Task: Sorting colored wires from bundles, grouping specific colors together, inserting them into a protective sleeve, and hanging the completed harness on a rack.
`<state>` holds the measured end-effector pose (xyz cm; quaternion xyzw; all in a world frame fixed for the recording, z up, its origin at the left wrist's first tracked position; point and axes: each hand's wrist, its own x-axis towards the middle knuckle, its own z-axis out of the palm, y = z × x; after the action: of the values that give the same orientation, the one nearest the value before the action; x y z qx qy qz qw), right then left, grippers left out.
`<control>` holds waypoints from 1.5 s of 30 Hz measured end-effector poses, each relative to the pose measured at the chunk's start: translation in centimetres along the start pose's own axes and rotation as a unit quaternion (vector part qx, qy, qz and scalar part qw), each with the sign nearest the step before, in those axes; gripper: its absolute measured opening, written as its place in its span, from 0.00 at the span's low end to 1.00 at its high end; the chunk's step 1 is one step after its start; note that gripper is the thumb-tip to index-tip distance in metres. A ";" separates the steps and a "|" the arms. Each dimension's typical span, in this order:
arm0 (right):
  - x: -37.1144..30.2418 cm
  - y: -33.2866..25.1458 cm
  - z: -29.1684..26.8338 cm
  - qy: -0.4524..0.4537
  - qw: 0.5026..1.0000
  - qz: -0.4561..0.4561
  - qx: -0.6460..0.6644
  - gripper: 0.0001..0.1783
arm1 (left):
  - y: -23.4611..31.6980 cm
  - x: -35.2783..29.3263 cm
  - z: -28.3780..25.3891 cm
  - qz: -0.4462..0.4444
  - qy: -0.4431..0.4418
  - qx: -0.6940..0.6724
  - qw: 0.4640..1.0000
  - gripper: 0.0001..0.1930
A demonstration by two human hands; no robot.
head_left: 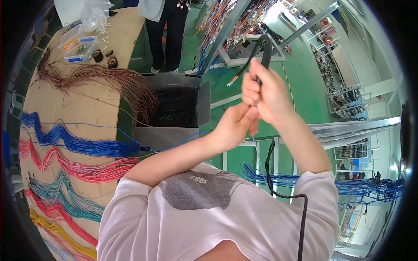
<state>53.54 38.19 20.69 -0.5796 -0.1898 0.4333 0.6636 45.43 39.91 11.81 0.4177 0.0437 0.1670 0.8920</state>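
My right hand (267, 92) is closed round a black cable (266, 50) that loops up above the fist. One end of it sticks out to the left, with short red and white wire tips (233, 80). Just below, my left hand (237, 123) pinches with thumb and fingers, touching the right hand. A thin pale blue wire (254, 141) hangs down from between the hands; its path inside the fingers is hidden. Another black cable length (268, 174) dangles below and runs down past my shirt.
On the wooden table (91, 98) at left lie bundles of brown (100, 76), blue (65, 138) and pink wires (78, 167), tape rolls (98, 55) and a plastic box (80, 50). A grey bin (167, 135) stands beside it. A person (163, 35) stands beyond. Blue wires (365, 191) hang at right.
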 end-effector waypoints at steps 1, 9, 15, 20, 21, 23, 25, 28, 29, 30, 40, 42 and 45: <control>-0.5 -1.4 -0.7 -0.049 0.997 0.043 -0.035 0.16 | 0.0 0.2 -0.6 0.084 -0.058 0.097 0.990 0.11; -9.6 -13.3 -1.1 -0.302 0.942 0.068 -0.128 0.11 | 2.7 6.8 -14.7 0.320 0.348 0.607 0.639 0.28; -11.5 -17.3 -9.2 0.027 0.935 -0.287 -0.207 0.10 | 9.7 4.6 -16.3 0.044 0.186 0.278 0.941 0.17; -9.9 -18.7 -14.9 0.213 0.884 -0.240 -0.340 0.12 | 18.4 -0.2 -13.6 0.045 0.006 0.210 0.977 0.14; -9.6 -18.6 -14.6 0.263 0.858 -0.235 -0.374 0.15 | 19.8 -1.4 -12.3 0.088 0.070 0.348 0.931 0.14; -8.6 -18.6 -16.3 0.366 0.741 -0.316 -0.465 0.16 | 22.2 -3.6 -10.9 0.268 0.142 0.648 0.699 0.12; -6.4 -19.7 -25.4 0.455 0.398 -0.507 -0.615 0.17 | 25.1 -5.3 -7.8 0.265 0.166 0.751 0.582 0.10; -7.1 -20.3 -23.9 0.491 0.450 -0.370 -0.648 0.16 | 28.9 -7.2 -4.8 0.342 0.141 0.787 0.494 0.09; -7.3 -20.7 -24.3 0.506 0.449 -0.382 -0.630 0.15 | 30.2 -7.5 -4.5 0.353 0.140 0.801 0.463 0.09; -7.7 -20.9 -24.8 0.516 0.444 -0.386 -0.623 0.15 | 31.5 -7.7 -4.4 0.363 0.139 0.814 0.431 0.10; -13.2 -27.4 -28.6 0.586 0.408 -0.409 -0.568 0.15 | 33.6 -8.1 -4.1 0.334 0.188 0.818 0.429 0.11; -17.0 -32.0 -25.4 0.717 0.308 -0.477 -0.405 0.18 | 29.4 -8.8 -7.4 0.324 0.131 0.871 0.345 0.07; -16.0 -36.0 -22.2 0.663 0.345 -0.546 -0.379 0.21 | 22.0 -7.6 -6.3 0.123 -0.074 0.724 0.674 0.18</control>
<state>74.25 13.75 52.56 -0.6352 -0.1062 -0.6689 0.3712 31.14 55.05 23.96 0.9456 0.0331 0.1600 0.2813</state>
